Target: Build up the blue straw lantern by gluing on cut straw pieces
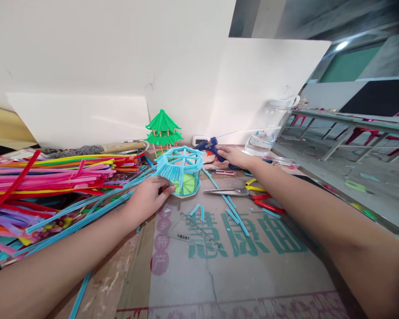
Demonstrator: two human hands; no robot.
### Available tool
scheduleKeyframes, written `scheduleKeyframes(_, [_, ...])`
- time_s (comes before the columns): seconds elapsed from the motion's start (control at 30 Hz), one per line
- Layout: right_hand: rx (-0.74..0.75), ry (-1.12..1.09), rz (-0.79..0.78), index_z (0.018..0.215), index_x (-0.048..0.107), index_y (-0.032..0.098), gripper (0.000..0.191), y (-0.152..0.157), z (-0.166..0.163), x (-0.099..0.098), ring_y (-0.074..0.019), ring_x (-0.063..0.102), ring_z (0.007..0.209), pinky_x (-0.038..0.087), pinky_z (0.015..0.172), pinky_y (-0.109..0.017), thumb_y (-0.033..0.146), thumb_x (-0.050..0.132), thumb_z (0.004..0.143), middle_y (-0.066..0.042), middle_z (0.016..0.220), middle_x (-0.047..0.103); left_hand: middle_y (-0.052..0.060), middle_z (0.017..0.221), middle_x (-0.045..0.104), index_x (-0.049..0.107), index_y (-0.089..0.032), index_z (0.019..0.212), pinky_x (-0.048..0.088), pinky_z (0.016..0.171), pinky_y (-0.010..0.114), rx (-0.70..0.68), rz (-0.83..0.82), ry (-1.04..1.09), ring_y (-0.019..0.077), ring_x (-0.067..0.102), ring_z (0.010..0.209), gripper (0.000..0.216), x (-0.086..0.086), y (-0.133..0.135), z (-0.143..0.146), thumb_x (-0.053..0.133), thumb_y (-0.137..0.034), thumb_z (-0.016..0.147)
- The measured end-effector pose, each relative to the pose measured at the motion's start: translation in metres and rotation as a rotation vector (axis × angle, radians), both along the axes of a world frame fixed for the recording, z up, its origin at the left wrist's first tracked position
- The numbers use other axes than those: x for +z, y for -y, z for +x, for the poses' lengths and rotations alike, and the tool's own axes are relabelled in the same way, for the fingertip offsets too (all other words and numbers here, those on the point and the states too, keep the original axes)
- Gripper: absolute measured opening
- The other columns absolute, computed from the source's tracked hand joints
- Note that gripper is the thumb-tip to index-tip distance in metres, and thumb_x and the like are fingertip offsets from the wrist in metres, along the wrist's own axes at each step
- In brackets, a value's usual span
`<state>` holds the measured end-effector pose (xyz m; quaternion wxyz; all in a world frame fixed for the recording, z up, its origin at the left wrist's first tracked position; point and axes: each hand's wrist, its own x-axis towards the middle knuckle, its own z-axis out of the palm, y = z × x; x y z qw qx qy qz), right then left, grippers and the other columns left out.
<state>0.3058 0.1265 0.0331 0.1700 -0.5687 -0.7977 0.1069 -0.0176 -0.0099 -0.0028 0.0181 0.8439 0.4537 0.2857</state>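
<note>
A light-blue pavilion model (186,159) made of pipe cleaners stands on the work surface, with a spoked roof frame and a green floor. The thumb and fingers of my left hand (148,197) grip its near left edge; part of that edge is hidden by the fingers. Beyond it to the right, my right hand (234,157) is closed around the handle of a blue hot glue gun (209,145), whose nozzle points left. Behind the model stands a green tiered pagoda (162,128). Scissors (232,192) with yellow and red handles nearby lie under my right forearm.
A heap of coloured pipe cleaners (53,179) fills the left side. Short blue cut pieces (232,215) and a clear ruler (202,230) lie in front. A plastic jar (266,128) and a small timer (199,140) stand along the white board (103,53).
</note>
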Motion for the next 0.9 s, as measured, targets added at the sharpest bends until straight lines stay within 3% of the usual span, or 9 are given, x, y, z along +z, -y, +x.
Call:
scheduleKeyframes(0.17, [-0.024, 0.122, -0.015, 0.098, 0.071, 0.014, 0.029, -0.008, 0.000, 0.002, -0.0218, 0.067, 0.085, 0.048, 0.081, -0.030, 0.028, 0.046, 0.096, -0.012, 0.098, 0.075, 0.007, 0.077, 0.068, 0.064, -0.018, 0.073, 0.045, 0.072, 0.032, 0.014, 0.005, -0.016, 0.0226, 0.063, 0.080, 0.038, -0.001, 0.000, 0.000, 0.046, -0.043, 0.096])
scheduleKeyframes(0.37, [-0.001, 0.209, 0.054, 0.115, 0.066, 0.015, 0.029, -0.005, -0.004, 0.004, -0.0217, 0.065, 0.096, 0.046, 0.081, -0.027, 0.021, 0.052, 0.090, -0.010, 0.113, 0.072, 0.006, 0.076, 0.068, 0.063, -0.018, 0.071, 0.044, 0.071, 0.031, 0.019, 0.006, -0.022, 0.0213, 0.063, 0.078, 0.038, 0.001, 0.002, 0.000, 0.045, -0.041, 0.096])
scheduleKeyframes(0.47, [-0.013, 0.240, 0.073, 0.118, 0.065, 0.013, 0.032, -0.003, -0.003, 0.003, -0.0220, 0.065, 0.094, 0.046, 0.079, -0.026, 0.020, 0.051, 0.090, -0.012, 0.110, 0.073, 0.006, 0.076, 0.068, 0.063, -0.019, 0.071, 0.044, 0.070, 0.030, 0.019, -0.001, -0.026, 0.0214, 0.063, 0.078, 0.038, 0.002, 0.002, 0.000, 0.046, -0.041, 0.096])
scheduleKeyframes(0.7, [-0.042, 0.301, 0.123, 0.130, 0.059, 0.014, 0.043, -0.001, -0.001, 0.007, -0.0248, 0.065, 0.105, 0.046, 0.083, -0.028, 0.031, 0.054, 0.091, -0.013, 0.125, 0.068, 0.006, 0.077, 0.068, 0.065, -0.018, 0.073, 0.044, 0.069, 0.030, 0.031, 0.002, -0.016, 0.0216, 0.063, 0.078, 0.036, 0.002, 0.002, 0.001, 0.047, -0.040, 0.095])
scheduleKeyframes(0.8, [-0.058, 0.358, 0.141, 0.122, 0.064, 0.017, 0.037, 0.011, 0.000, 0.015, -0.0267, 0.066, 0.101, 0.046, 0.082, -0.030, 0.032, 0.054, 0.091, -0.013, 0.118, 0.071, 0.007, 0.078, 0.069, 0.065, -0.018, 0.073, 0.043, 0.070, 0.030, 0.030, -0.015, -0.012, 0.0216, 0.062, 0.078, 0.035, 0.003, 0.003, 0.001, 0.048, -0.039, 0.095])
scheduleKeyframes(0.9, [-0.058, 0.424, 0.168, 0.102, 0.072, 0.016, 0.023, 0.039, -0.002, 0.022, -0.0298, 0.065, 0.101, 0.045, 0.083, -0.033, 0.029, 0.058, 0.088, -0.017, 0.110, 0.072, 0.007, 0.079, 0.069, 0.065, -0.018, 0.074, 0.044, 0.072, 0.031, 0.028, -0.026, -0.014, 0.0218, 0.062, 0.079, 0.033, 0.003, 0.002, 0.001, 0.048, -0.037, 0.095])
